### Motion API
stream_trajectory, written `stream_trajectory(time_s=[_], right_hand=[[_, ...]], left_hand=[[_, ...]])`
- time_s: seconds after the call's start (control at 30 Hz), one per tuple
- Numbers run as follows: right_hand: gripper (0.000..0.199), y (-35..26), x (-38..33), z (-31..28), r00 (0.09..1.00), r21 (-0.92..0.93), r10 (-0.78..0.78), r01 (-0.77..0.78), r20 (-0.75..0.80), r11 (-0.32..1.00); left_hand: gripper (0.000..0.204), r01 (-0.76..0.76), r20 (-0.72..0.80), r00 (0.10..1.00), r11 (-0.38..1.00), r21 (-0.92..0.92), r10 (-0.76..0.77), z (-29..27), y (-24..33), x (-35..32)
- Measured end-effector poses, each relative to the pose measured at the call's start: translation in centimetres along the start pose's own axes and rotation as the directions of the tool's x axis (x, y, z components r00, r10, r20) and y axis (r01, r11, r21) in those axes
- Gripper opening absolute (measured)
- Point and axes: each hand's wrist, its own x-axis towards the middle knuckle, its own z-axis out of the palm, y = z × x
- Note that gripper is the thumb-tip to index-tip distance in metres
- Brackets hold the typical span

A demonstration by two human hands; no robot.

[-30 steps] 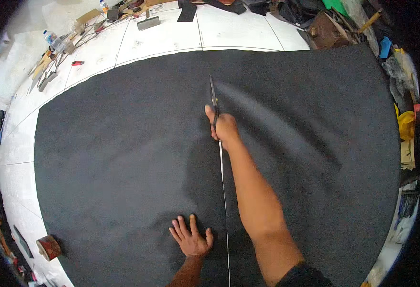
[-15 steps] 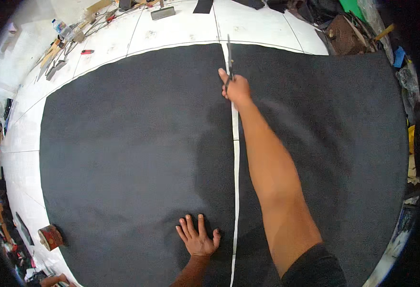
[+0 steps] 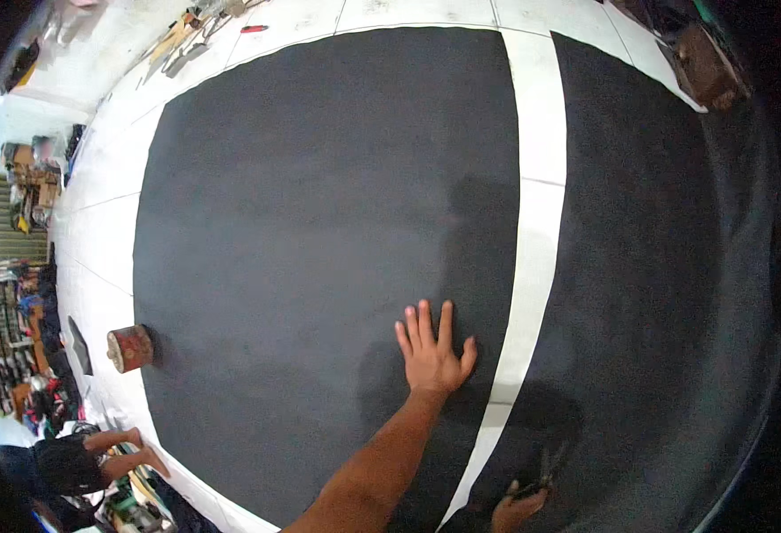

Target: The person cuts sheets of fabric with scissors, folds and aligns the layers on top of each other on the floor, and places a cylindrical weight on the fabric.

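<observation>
A large black sheet of material [image 3: 319, 204] lies flat on the white tiles. A second black piece [image 3: 639, 204] lies to its right, and a long strip of white shows between them. With fingers spread, my left hand [image 3: 435, 360] rests flat on the left piece, near its right edge. My right hand [image 3: 519, 511] is low in the picture, over the right piece, closed around the handles of scissors [image 3: 549, 466]. The blades point upward and look parted. Shadow makes the right fingers hard to see in detail.
On the left edge of the black sheet stands a rusty round metal block [image 3: 130, 348]. Another person [image 3: 71, 466] sits at the lower left. A red-handled tool [image 3: 254, 28] and several other tools lie at the far left. A brown bundle [image 3: 710, 67] sits at the far right.
My right hand has come back from the far edge to the near side with the scissors. The gap between the black pieces is much wider. The view has shifted; my left hand stays flat.
</observation>
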Motion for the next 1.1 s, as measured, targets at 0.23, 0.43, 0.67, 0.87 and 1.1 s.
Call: stream_trajectory(time_s=[0.23,0.43,0.67,0.87,1.1], right_hand=[[0.071,-0.7,1.0,0.2,0.962,0.455,-0.174,0.253,-0.209,0.854],[0.068,-0.8,0.6,0.4,0.943,0.511,-0.154,0.292,-0.295,0.808],[0.065,6.1,-3.1,-2.6,0.911,0.634,-0.236,0.406,-0.338,0.658],[0.046,24.8,-21.0,0.9,0.954,0.619,-0.152,0.284,-0.259,0.732],[0.039,40.9,-40.8,18.8,0.966,0.671,-0.044,0.210,-0.255,0.711]], left_hand=[[0.073,-0.053,-0.203,0.977,0.998,0.031,0.059,0.8,-0.2,-1.2],[0.069,-0.181,-0.176,0.973,0.965,-0.192,0.148,-5.9,-3.3,-4.6],[0.030,-0.469,-0.107,0.883,0.847,-0.252,0.457,-11.8,-11.6,-34.3],[0.044,0.145,0.359,0.933,0.877,-0.459,0.034,-15.6,-24.3,-58.4],[0.045,-0.174,0.137,0.963,0.925,-0.338,0.231,-18.8,-26.8,-65.1]])
